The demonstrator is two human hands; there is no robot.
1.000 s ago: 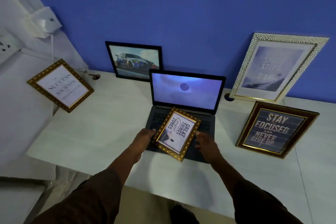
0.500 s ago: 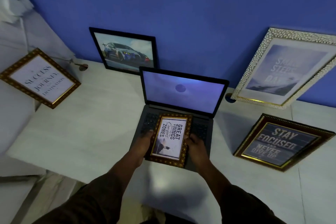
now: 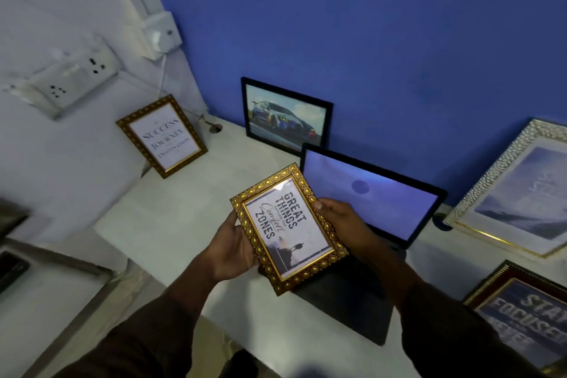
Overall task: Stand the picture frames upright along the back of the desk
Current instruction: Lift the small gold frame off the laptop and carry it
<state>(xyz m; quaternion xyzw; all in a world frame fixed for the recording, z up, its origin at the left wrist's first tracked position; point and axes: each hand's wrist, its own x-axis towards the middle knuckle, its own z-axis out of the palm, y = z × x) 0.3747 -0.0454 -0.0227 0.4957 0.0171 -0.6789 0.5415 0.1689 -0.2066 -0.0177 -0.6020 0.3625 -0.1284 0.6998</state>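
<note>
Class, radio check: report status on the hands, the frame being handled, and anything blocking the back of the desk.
Left hand and right hand both gripping gold frame, held above desk. Open laptop occupies back centre. Car picture already standing at wall.

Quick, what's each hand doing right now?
Left hand: closed on the gold-framed quote picture, at its left edge.
Right hand: gripping the same frame's right edge.

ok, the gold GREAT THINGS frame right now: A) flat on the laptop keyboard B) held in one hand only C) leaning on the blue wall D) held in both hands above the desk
D: the left hand and right hand grip opposite edges of the gold frame, held clear of the laptop.
</note>
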